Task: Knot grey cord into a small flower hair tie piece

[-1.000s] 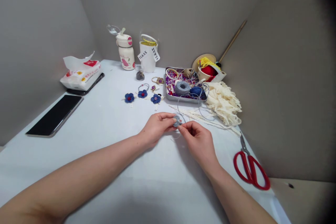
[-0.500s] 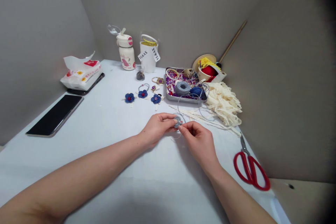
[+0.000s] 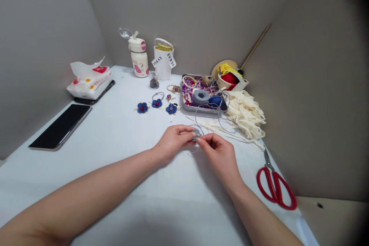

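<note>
Between my two hands is a small piece of grey cord work (image 3: 196, 134), roughly round, its details partly hidden by fingers. My left hand (image 3: 174, 140) pinches it from the left with thumb and fingers. On its right edge the thumb and forefinger of my right hand (image 3: 217, 153) are closed; whether they grip the piece or a strand of its cord is too small to tell. A grey cord (image 3: 196, 113) loops from the piece up toward a ball of grey cord (image 3: 200, 97) in the metal tray (image 3: 204, 110).
Blue flower pieces (image 3: 142, 107) lie left of the tray, cream lace (image 3: 245, 113) right of it. Red-handled scissors (image 3: 276, 186) rest at the right edge. A phone (image 3: 62, 127), tissue pack (image 3: 90, 82), bottle (image 3: 139, 59), white canister (image 3: 163, 65) and yarn bowl (image 3: 227, 78) stand around.
The grey piece has turned slightly between my fingers. Both hands stay in nearly the same place.
</note>
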Available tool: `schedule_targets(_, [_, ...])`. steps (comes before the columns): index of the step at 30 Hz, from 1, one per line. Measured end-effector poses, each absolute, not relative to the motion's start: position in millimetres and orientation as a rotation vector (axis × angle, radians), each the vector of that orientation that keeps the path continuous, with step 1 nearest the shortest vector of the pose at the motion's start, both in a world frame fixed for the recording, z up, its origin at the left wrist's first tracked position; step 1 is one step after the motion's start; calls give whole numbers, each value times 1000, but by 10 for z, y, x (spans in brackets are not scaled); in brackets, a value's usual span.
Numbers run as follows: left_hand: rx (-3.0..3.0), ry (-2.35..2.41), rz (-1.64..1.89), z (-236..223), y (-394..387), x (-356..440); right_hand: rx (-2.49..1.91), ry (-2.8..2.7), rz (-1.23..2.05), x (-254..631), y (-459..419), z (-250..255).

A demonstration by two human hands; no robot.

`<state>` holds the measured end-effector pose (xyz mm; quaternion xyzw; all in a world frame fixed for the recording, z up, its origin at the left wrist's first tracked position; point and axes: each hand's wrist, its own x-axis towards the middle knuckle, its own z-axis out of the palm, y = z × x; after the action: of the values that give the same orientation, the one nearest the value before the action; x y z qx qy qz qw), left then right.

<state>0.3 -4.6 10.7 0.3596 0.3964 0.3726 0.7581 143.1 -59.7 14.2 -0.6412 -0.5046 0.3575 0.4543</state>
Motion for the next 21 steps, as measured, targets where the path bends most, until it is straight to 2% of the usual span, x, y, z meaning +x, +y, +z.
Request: schedule_targets(21, [727,772,811,73,18,-66,-1669,-1310,826,1416,-596,133])
